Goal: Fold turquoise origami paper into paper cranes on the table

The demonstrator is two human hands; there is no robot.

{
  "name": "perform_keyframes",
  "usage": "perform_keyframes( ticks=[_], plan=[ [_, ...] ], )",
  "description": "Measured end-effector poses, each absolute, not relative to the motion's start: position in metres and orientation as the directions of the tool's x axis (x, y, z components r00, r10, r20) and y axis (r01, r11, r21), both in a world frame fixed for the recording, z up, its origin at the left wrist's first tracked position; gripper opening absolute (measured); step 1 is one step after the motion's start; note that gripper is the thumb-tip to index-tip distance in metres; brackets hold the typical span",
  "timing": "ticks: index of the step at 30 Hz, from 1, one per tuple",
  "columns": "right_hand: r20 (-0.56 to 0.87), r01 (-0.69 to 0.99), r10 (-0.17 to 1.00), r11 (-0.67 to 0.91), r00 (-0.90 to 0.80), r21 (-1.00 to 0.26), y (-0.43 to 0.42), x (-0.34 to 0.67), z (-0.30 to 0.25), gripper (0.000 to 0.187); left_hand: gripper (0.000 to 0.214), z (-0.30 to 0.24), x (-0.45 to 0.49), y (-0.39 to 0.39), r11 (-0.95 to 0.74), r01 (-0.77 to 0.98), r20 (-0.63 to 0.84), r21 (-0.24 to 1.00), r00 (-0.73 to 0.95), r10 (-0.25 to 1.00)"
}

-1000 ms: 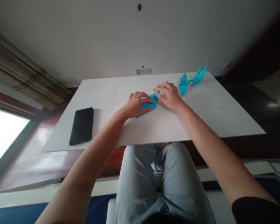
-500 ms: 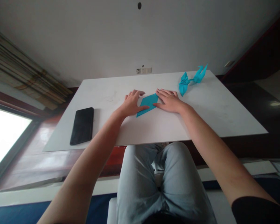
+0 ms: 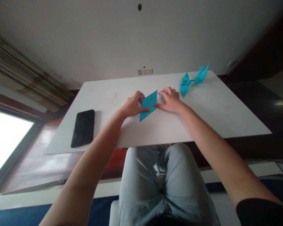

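A folded sheet of blue paper (image 3: 149,102), shaped like a slanted four-sided piece, lies between my two hands over the white table. My left hand (image 3: 134,105) grips its left side, thumb on top and the other fingers curled behind the edge. At the right side, the thumb of my right hand (image 3: 170,100) touches the paper, while the index fingertip is beside its upper right corner. The thumb and fingers of that hand are apart.
Two blue origami cranes, a nearer one (image 3: 185,84) and a farther one (image 3: 201,75), sit at the back right of the white table (image 3: 226,116). A black tablet or large phone (image 3: 83,128) lies at the left. Wall sockets (image 3: 145,72) show behind the table.
The paper has turned slightly, its near corner shifting towards me and its far corner rising. My left fingers have curled behind it, and my right fingers have drawn back off its corner.
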State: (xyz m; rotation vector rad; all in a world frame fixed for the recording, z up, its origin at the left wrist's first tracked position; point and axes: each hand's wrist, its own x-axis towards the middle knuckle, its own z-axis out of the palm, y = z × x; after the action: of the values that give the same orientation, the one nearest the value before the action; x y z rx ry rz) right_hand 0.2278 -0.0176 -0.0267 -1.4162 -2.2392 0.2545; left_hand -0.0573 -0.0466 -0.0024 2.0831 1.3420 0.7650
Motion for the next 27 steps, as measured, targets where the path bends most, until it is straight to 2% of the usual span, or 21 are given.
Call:
perform_keyframes(
  ticks=[3, 5, 7, 9, 11, 14, 17, 22, 27],
  plan=[
    [0.375, 0.791, 0.88, 0.443, -0.293, -0.422, -0.018, 0.225, -0.021, 0.075, 0.066, -0.003, -0.054, -0.046, -0.38, 0.509, 0.225, 0.772, 0.339, 0.913],
    [0.413, 0.767, 0.871, 0.451, -0.267, -0.456, -0.019, 0.223, -0.014, 0.058, 0.056, 0.0, -0.051, -0.045, -0.389, 0.515, 0.299, 0.764, 0.252, 0.92],
    [0.406, 0.723, 0.873, 0.463, -0.271, -0.513, -0.022, 0.221, -0.004, 0.041, 0.044, 0.006, -0.05, -0.045, -0.405, 0.568, 0.409, 0.716, 0.128, 0.903],
    [0.389, 0.663, 0.876, 0.473, -0.284, -0.581, -0.026, 0.22, 0.005, 0.039, 0.034, 0.013, -0.049, -0.048, -0.424, 0.65, 0.52, 0.631, 0.051, 0.853],
    [0.403, 0.611, 0.875, 0.477, -0.267, -0.631, -0.028, 0.22, 0.012, 0.039, 0.03, 0.02, -0.049, -0.052, -0.44, 0.723, 0.573, 0.532, 0.075, 0.816],
    [0.443, 0.575, 0.875, 0.467, -0.192, -0.672, -0.03, 0.221, 0.016, 0.038, 0.023, 0.023, -0.05, -0.056, -0.432, 0.791, 0.521, 0.434, 0.171, 0.836],
    [0.431, 0.586, 0.882, 0.455, -0.191, -0.671, -0.03, 0.221, 0.015, 0.032, 0.019, 0.016, -0.048, -0.058, -0.405, 0.824, 0.418, 0.396, 0.231, 0.879],
    [0.376, 0.576, 0.863, 0.505, -0.337, -0.644, -0.033, 0.218, 0.01, 0.019, 0.011, 0.007, -0.046, -0.06, -0.413, 0.83, 0.421, 0.376, 0.244, 0.874],
    [0.283, 0.527, 0.826, 0.537, -0.488, -0.658, -0.037, 0.218, 0.007, 0.034, 0.019, 0.011, -0.047, -0.06, -0.443, 0.806, 0.339, 0.393, 0.321, 0.885]
  ],
)
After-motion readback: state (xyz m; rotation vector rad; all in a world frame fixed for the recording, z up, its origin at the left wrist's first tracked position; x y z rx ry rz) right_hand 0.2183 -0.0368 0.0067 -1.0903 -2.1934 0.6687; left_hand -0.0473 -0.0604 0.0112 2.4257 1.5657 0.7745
